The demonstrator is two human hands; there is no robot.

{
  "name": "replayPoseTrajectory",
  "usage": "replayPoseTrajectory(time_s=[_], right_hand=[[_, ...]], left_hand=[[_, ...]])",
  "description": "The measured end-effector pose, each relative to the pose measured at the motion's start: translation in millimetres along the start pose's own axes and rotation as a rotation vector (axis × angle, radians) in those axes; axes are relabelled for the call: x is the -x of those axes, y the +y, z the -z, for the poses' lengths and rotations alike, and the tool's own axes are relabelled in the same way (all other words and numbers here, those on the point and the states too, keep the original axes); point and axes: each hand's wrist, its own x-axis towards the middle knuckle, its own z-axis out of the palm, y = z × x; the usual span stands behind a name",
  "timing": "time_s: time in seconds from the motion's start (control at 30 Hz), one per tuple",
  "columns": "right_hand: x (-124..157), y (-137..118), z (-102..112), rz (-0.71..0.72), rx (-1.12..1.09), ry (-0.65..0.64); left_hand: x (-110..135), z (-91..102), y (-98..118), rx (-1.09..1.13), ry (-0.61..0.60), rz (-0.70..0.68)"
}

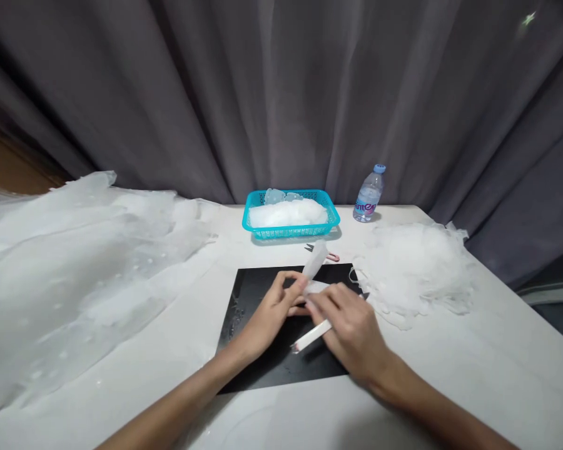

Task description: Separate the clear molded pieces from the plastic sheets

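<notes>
Both my hands meet over a black mat [258, 294] in the middle of the white table. My left hand [274, 309] pinches a small translucent white piece [315, 261] that sticks up and away from me. My right hand [349, 325] holds a thin white stick-like tool [309, 338] whose tip points toward me and to the left, and its fingers also touch the white piece where the two hands meet.
A turquoise basket [291, 231] with white material stands behind the mat. A water bottle [368, 195] stands to its right. A heap of white scraps [415, 269] lies at right, a large translucent sheet [75, 250] at left. Small scissors [331, 256] lie behind the mat.
</notes>
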Motion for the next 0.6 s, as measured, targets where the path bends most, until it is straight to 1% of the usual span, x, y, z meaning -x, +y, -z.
replayPoseTrajectory(time_s=[0.07, 0.17, 0.23, 0.33, 0.43, 0.5, 0.6], right_hand=[[3, -6, -3, 0.003, -0.035, -0.086], [8, -4, -2, -0.128, -0.067, -0.187], [12, -1, -3, -0.187, -0.065, -0.222], [17, -2, -7, -0.175, -0.052, -0.219], [19, -6, -12, -0.170, 0.015, -0.197], [18, -7, -13, -0.159, 0.049, -0.181], [16, -6, -13, -0.154, 0.021, -0.155]], left_hand=[[-5, 8.3, -5, 0.066, 0.072, 0.011], [-10, 22.7, -10, 0.095, 0.127, 0.024], [-11, 28.1, -12, 0.115, 0.138, 0.032], [-9, 29.0, -13, 0.153, 0.135, 0.027], [-6, 26.9, -9, 0.183, 0.110, 0.018], [-5, 26.4, -5, 0.215, 0.079, 0.021], [-4, 27.9, -1, 0.261, -0.007, 0.049]])
